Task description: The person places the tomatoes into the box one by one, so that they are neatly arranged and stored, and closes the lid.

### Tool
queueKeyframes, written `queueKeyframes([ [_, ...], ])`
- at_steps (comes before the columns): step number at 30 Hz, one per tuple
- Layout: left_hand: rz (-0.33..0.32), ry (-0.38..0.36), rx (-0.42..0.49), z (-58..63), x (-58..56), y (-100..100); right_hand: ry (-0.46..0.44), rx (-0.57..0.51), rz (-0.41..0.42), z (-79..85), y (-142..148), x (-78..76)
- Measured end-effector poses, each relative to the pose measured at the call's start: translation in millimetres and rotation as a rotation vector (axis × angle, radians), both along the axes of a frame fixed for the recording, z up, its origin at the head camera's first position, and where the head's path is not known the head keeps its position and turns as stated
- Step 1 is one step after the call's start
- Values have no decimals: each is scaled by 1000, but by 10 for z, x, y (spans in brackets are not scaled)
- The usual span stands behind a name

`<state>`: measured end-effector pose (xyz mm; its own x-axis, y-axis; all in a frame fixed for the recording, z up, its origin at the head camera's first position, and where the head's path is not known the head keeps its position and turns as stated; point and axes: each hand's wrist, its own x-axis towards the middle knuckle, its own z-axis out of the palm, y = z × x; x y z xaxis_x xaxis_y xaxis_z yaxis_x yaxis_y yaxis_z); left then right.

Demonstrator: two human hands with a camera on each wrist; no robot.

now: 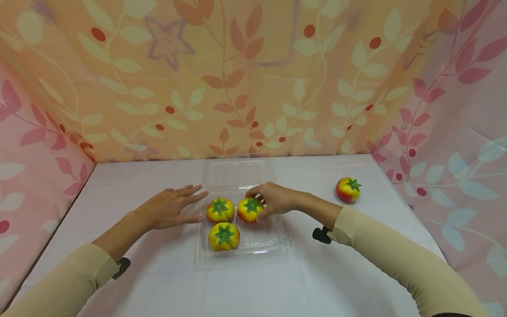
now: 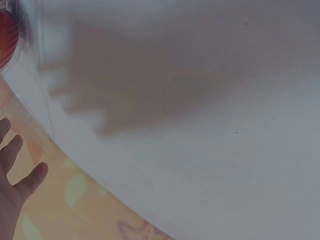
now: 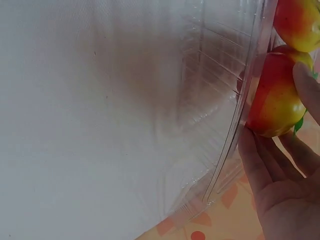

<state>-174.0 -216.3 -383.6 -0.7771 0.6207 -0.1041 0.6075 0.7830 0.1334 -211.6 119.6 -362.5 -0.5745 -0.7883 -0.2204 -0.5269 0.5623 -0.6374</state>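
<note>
A clear plastic clamshell box (image 1: 265,242) lies opened out, its lid (image 1: 237,174) folded back toward the curtain. My right hand (image 1: 277,198) grips a yellow-red fruit (image 1: 249,210) with a green star-shaped leaf cap, at the box's back right. In the right wrist view, thumb and fingers sit around that fruit (image 3: 275,95). Two matching fruits fill the box's left side, one behind (image 1: 220,210) and one in front (image 1: 224,237). With fingers spread, my left hand (image 1: 170,209) hovers at the box's left edge, holding nothing.
Another such fruit (image 1: 348,189) rests apart on the white tabletop (image 1: 328,281), at the back right. A leaf-patterned curtain (image 1: 237,88) encloses the table at the back and both sides.
</note>
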Motion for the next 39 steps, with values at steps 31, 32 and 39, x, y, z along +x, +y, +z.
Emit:
queueKeyframes([
  [31,0,0,9,-20,-18,-1,21,118,10,23,-5,4],
  [32,0,0,9,-22,-18,-1,18,118,9,31,6,-3],
  [39,0,1,7,-24,-6,-4,9,70,-10,184,193,-40],
])
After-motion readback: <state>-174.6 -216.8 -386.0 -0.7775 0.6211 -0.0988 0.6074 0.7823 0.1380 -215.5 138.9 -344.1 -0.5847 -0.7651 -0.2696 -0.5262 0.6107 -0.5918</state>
